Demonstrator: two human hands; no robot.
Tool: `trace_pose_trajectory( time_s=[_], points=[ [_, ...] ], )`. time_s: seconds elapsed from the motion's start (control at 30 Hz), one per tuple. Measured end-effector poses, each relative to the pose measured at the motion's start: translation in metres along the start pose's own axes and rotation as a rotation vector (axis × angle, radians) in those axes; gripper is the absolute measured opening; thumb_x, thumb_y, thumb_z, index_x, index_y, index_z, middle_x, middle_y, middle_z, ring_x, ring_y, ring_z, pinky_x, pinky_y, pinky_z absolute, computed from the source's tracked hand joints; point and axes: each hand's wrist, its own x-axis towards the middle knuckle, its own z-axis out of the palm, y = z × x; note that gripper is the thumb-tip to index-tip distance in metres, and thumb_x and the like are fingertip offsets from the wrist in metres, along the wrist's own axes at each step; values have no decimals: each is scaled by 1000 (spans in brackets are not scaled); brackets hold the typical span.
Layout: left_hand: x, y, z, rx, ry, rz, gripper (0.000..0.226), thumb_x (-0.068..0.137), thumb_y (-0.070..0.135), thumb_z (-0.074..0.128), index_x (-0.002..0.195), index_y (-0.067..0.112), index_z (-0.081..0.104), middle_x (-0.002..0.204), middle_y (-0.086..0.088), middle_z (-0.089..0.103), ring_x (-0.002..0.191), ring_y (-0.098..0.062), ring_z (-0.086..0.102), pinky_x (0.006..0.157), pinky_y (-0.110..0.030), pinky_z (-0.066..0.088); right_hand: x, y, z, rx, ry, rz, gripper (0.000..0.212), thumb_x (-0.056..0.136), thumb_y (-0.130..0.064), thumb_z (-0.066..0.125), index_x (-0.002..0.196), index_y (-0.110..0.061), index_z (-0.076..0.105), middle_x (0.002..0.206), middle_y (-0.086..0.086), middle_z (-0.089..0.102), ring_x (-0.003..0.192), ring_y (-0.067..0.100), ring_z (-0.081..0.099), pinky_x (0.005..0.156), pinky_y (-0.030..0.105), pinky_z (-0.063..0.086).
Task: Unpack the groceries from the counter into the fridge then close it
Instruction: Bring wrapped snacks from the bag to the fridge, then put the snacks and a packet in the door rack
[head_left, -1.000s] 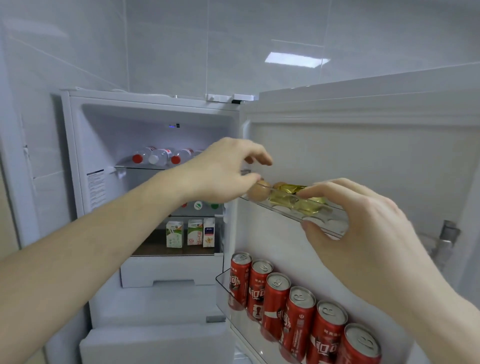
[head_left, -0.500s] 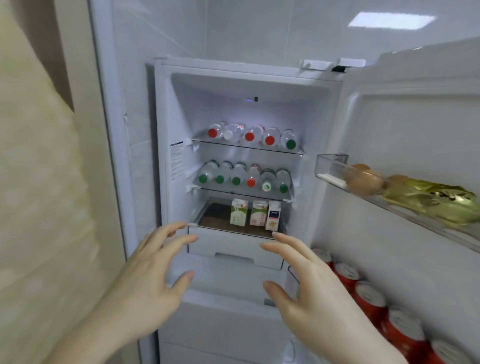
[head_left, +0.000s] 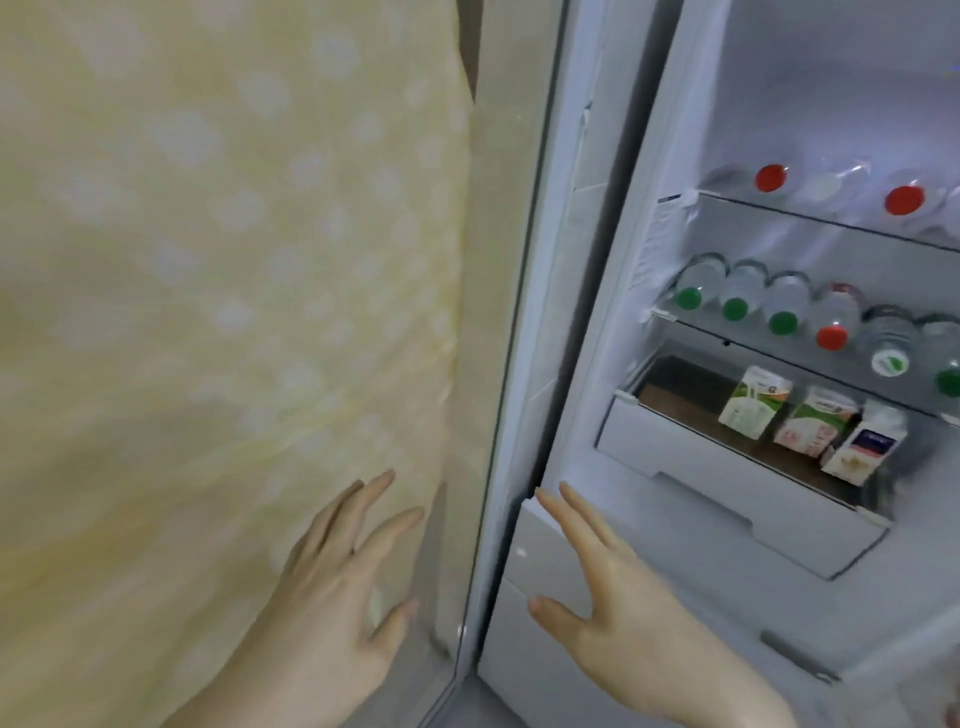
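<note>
The fridge (head_left: 613, 312) is seen only in part: its top and right side are cut off by the frame, and its door is out of view, so it cannot be told how far it stands open, though the lit interior is exposed. The whole picture is softened by blur, and the labels on the cartons cannot be read. On the upper shelf (head_left: 831, 221) bottles lying on their sides are shown cap-first, with red caps (head_left: 771, 178) and a pale one between them; the rightmost is cropped. On the shelf below, green-capped bottles (head_left: 733, 309) and one red-capped bottle are laid in a row. Three small cartons (head_left: 756, 408) are stood upright on the brown floor above the white drawer (head_left: 727, 483). The left half is filled by a yellow dotted curtain (head_left: 208, 312).

The left hand (head_left: 337, 592) is held in front of the curtain with fingers spread and straight, nothing being held. The right hand (head_left: 618, 613) is held likewise, fingers apart and extended before the lower drawer fronts; contact with them cannot be judged.
</note>
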Motion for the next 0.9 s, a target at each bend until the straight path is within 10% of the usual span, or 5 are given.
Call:
trace_pose_trajectory(
  time_s=[0.13, 0.4, 0.9],
  points=[
    [-22, -6, -5, -26, 48, -102, 73, 85, 53, 62, 151, 51, 32, 162, 35, -10, 145, 14, -3, 114, -25, 23, 44, -13, 6, -8, -151, -125, 86, 97, -55, 63, 156, -63, 0, 162, -40, -16, 155, -5, -3, 126, 25, 9],
    [-68, 11, 14, 81, 91, -482, 75, 88, 58, 54, 149, 59, 10, 156, 35, -28, 148, 4, -7, 119, -17, 8, 115, -32, 19, -85, -499, -446, 74, 99, -48, 64, 151, -63, 14, 158, -44, -5, 145, -16, 10, 112, 8, 16],
    [-271, 137, 11, 239, 466, -1440, 73, 95, 55, 60, 155, 50, 17, 161, 29, -18, 154, -6, -5, 124, -30, 18, 59, -155, 151, -216, -994, -1222, 70, 96, -57, 57, 154, -58, 19, 161, -44, 1, 151, -11, 17, 122, 23, 22]
  ],
)
